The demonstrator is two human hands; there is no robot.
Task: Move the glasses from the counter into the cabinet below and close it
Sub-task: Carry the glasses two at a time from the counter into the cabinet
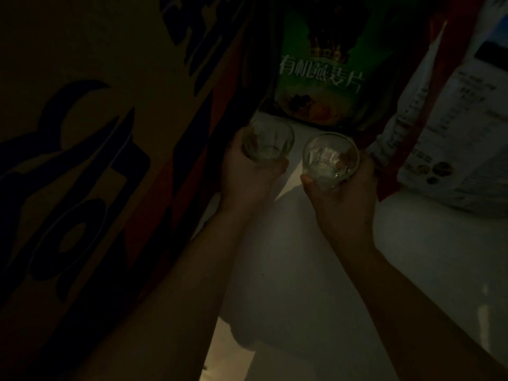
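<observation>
The view is dim, inside a cabinet with a pale shelf floor [316, 243]. My left hand [247, 174] grips a clear glass [268, 140] from the side, fingers curled round it. My right hand [343, 196] grips a second clear glass [330, 158], thumb on its near wall. The two glasses are side by side, a small gap between them, low over the shelf just in front of a green bag. Whether either glass touches the shelf I cannot tell.
A large yellow cardboard box [96, 133] with dark blue print fills the left side. A green oat-flake bag [321, 70] stands at the back. A white printed bag [453, 133] with a red edge leans on the right.
</observation>
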